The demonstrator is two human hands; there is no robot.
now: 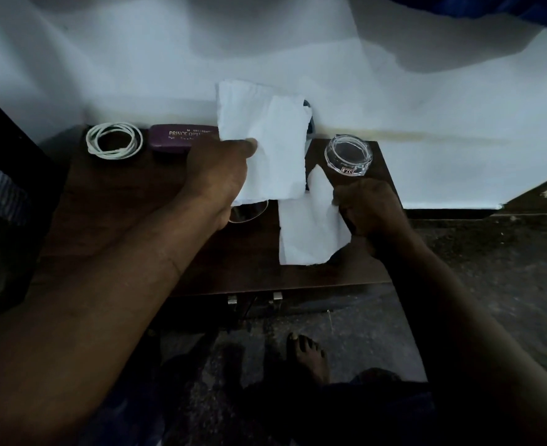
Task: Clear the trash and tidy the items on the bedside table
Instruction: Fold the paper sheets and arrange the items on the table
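My left hand (220, 170) pinches a white tissue (265, 140) and holds it up above the dark wooden bedside table (114, 220). To its right, my right hand (370, 206) grips a second white tissue (307, 233) by its edge, low over the tabletop. A clear drinking glass (249, 211) is partly hidden under my left hand and the raised tissue. A glass ashtray (348, 155) stands at the back right corner of the table.
A coiled white cable (114, 140) and a purple spectacle case (182, 138) lie along the back left of the table. A white wall rises behind. A dark object (309, 117) peeks out behind the raised tissue. My bare foot (309, 355) stands on the dark floor below.
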